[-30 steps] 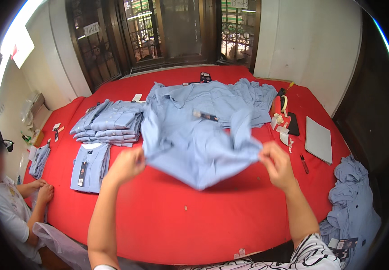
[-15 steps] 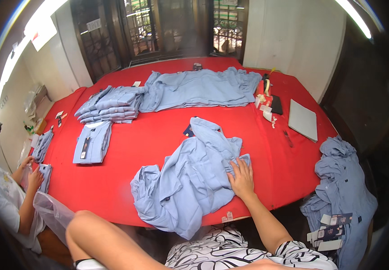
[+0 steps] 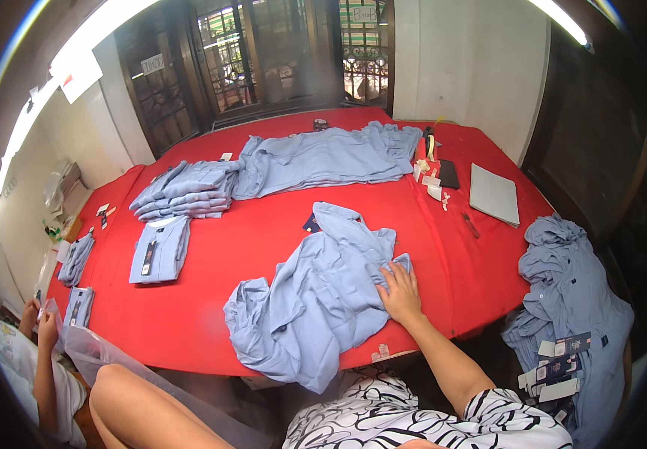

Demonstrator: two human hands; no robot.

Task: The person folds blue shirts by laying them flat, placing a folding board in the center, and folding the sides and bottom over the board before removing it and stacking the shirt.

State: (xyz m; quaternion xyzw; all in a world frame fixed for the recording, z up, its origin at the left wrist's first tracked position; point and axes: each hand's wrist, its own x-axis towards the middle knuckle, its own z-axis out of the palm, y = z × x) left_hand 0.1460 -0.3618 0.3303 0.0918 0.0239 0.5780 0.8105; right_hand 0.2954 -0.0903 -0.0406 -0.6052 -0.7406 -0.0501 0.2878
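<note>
A crumpled light blue shirt (image 3: 323, 292) lies unfolded on the red-covered table in front of me, its lower part hanging over the near edge. A dark blue tag (image 3: 311, 223) shows by its far end. My right hand (image 3: 401, 292) rests flat on the shirt's right side, fingers spread and holding nothing. My left arm (image 3: 136, 408) is bent, with the elbow out at the lower left. The left hand itself is out of the picture.
Folded shirts (image 3: 189, 191) are stacked beyond, beside a flat pile of shirts (image 3: 331, 161). One folded shirt (image 3: 160, 251) lies nearer. Right are a grey folder (image 3: 494, 196) and more shirts (image 3: 574, 299) with tags. At left, a co-worker's hands (image 3: 45, 322) handle clear plastic.
The view has shifted slightly. My right hand stays on the shirt. The co-worker's hands have moved nearer together, away from the folded shirt, with clear plastic in them.
</note>
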